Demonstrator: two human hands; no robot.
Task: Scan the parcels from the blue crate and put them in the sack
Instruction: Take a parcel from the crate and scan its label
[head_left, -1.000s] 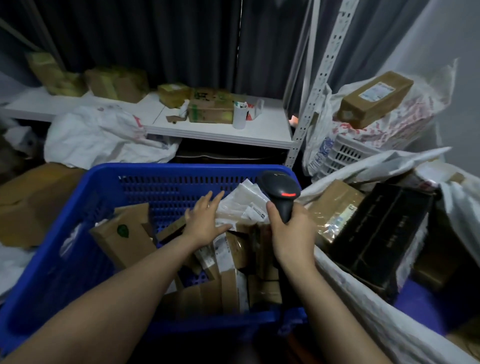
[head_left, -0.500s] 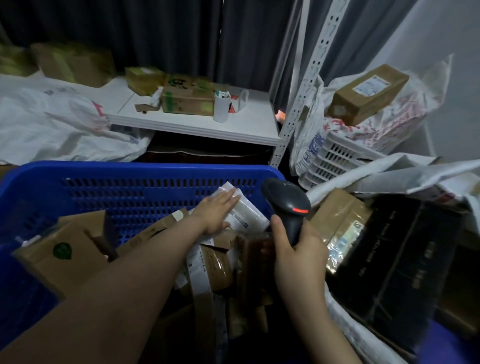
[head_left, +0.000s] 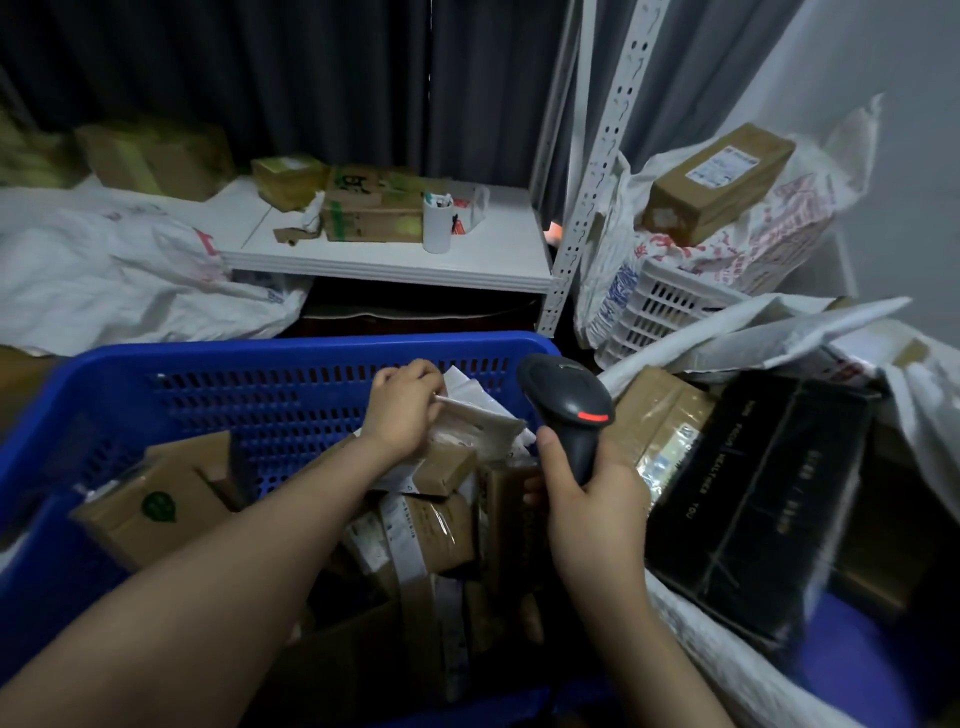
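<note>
1. Blue crate (head_left: 291, 348) fills the lower left of the frame, packed with brown parcels (head_left: 156, 499).
2. White sack (head_left: 727, 670) lies open at lower right, just beside the crate, with a black box (head_left: 769, 499) inside.
3. Right hand (head_left: 592, 514), at centre, has its fingers wrapped round a black scanner (head_left: 566, 400) over the crate's right side.
4. Left hand (head_left: 402, 410) pinches a flat white parcel (head_left: 483, 421) near the crate's far wall.

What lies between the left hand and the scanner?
In the head view, the pale flat parcel that the left hand grips fills that stretch; the right hand holds the scanner.
</note>
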